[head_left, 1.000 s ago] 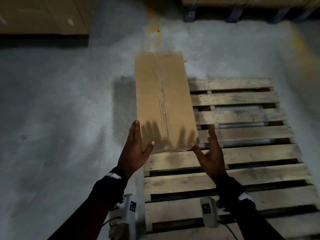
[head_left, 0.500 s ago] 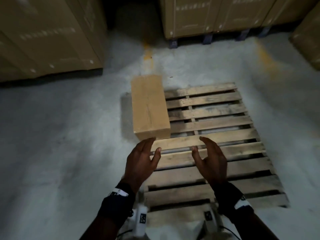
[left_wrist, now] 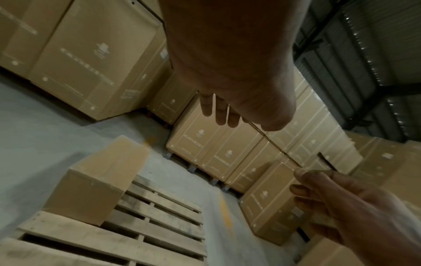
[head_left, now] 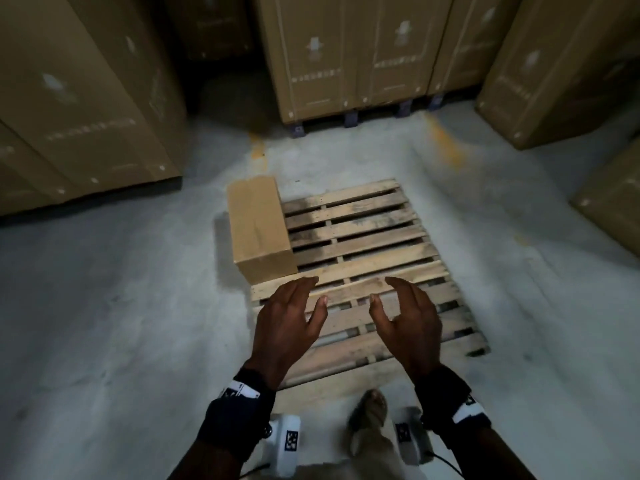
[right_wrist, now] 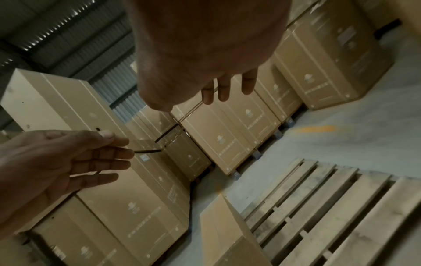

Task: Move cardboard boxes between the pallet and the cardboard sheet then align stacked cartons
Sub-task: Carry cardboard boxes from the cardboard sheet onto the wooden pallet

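A plain brown cardboard box (head_left: pixel 259 230) lies lengthwise along the far left edge of the wooden pallet (head_left: pixel 367 268) on the concrete floor. My left hand (head_left: pixel 294 313) and right hand (head_left: pixel 408 313) hover side by side above the pallet's near slats, short of the box and not touching it. Both have relaxed, slightly bent fingers and hold nothing. The left wrist view shows the box (left_wrist: pixel 98 180) on the pallet (left_wrist: pixel 148 225) below my empty left hand (left_wrist: pixel 221 111). In the right wrist view my right hand (right_wrist: pixel 223 90) hangs empty above the box (right_wrist: pixel 225 234).
Tall stacks of large printed cartons stand at the left (head_left: pixel 79 98), at the back on blue feet (head_left: pixel 356 57) and at the right (head_left: pixel 554 71). Bare concrete surrounds the pallet. My foot (head_left: pixel 372 407) stands at the pallet's near edge. Yellow floor marks (head_left: pixel 445 143) run toward the back.
Both hands have come away from the box's near end and drawn back toward me. My view has risen and pulled back. The box stays on the pallet's left edge.
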A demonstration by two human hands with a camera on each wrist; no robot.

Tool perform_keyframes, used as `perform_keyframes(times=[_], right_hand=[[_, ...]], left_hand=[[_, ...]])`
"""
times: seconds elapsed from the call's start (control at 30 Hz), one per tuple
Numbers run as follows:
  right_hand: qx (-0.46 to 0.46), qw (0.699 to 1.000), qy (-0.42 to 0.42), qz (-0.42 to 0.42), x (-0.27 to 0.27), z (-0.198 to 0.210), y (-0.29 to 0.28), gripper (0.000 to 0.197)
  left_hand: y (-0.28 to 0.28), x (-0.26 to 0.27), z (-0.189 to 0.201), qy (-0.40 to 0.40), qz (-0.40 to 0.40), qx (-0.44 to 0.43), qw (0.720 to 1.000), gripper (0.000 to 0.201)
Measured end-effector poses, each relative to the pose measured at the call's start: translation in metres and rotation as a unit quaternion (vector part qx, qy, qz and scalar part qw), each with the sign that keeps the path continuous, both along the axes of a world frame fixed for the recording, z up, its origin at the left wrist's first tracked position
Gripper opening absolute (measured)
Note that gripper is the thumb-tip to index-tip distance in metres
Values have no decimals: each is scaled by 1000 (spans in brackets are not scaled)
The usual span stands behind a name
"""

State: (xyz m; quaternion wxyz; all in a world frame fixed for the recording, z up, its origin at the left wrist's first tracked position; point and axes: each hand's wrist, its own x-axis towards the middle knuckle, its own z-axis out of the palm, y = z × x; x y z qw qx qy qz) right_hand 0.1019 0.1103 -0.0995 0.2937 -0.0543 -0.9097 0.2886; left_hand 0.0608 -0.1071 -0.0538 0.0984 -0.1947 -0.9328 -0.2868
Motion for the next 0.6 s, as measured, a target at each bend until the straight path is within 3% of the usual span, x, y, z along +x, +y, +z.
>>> perform_keyframes(times=[0.3,0.4,0.6], right_hand=[[60,991,16,-115,191,17,-2,37],[59,984,-4,-166,258,25,3,38],[70,951,-32,-301,381,40,34,39]], left_hand=[[-9,138,-5,79,-149,0,986,35],[0,181,1,73,-190,18,979,34],[70,250,10,84,-313,64,944,33]])
